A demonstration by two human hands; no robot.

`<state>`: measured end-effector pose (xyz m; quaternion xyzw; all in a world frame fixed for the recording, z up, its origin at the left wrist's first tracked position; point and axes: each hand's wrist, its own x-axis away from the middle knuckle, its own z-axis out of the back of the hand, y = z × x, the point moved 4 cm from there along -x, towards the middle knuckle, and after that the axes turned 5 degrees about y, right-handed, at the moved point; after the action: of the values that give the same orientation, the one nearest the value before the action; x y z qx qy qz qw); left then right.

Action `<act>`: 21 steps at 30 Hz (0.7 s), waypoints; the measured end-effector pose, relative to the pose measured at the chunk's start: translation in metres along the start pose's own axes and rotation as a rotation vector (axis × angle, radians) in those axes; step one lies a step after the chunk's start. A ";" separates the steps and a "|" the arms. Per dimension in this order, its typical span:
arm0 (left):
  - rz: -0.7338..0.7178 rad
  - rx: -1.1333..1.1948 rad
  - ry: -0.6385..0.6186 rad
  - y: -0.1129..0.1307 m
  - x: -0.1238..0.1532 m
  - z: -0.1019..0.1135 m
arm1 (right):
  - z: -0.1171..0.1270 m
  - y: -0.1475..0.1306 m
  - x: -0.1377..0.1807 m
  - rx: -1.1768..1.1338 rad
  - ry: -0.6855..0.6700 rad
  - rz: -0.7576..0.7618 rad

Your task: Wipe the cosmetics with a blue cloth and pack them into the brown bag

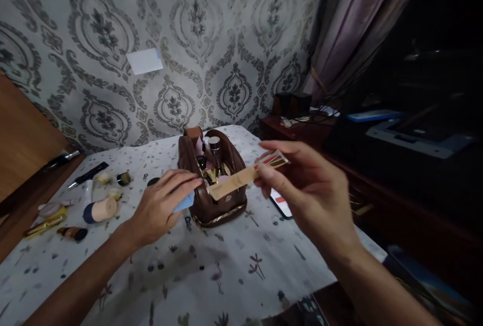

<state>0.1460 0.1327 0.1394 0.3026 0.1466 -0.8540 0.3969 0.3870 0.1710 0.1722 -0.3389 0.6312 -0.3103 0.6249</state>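
Note:
My right hand [317, 195] pinches a long, flat beige strip [237, 181] by its red and gold end, between thumb and fingers. It slants across the front of an open brown cosmetic bag [215, 210]. Inside the bag stand several cosmetics, among them a bottle with a shiny silver cap [215, 146]. My left hand [160, 205] is closed on a light blue cloth [184, 202], at the bag's left side, with its fingertips by the zip edge. Part of the cloth is hidden under the palm.
Loose cosmetics lie on the left of the patterned white tablecloth [181, 275], including a peach bottle with a dark blue end [101, 210] and a black pen-like item [88, 174]. A phone [279, 202] lies behind my right hand. A dark red cabinet [271, 127] stands at the right.

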 end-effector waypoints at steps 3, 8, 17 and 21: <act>-0.124 -0.197 -0.019 -0.002 0.009 -0.004 | 0.010 0.001 -0.009 0.042 0.109 0.063; -0.143 -0.260 0.030 -0.001 0.019 -0.003 | 0.000 0.016 -0.024 0.082 0.105 0.145; -0.101 -0.190 0.101 -0.004 0.030 -0.011 | -0.042 0.047 -0.047 0.119 -0.134 0.130; -0.072 -0.163 0.128 -0.004 0.033 -0.012 | -0.056 0.052 -0.061 0.164 -0.191 0.173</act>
<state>0.1311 0.1220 0.1099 0.3180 0.2513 -0.8318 0.3792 0.3281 0.2485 0.1669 -0.2591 0.5680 -0.2723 0.7322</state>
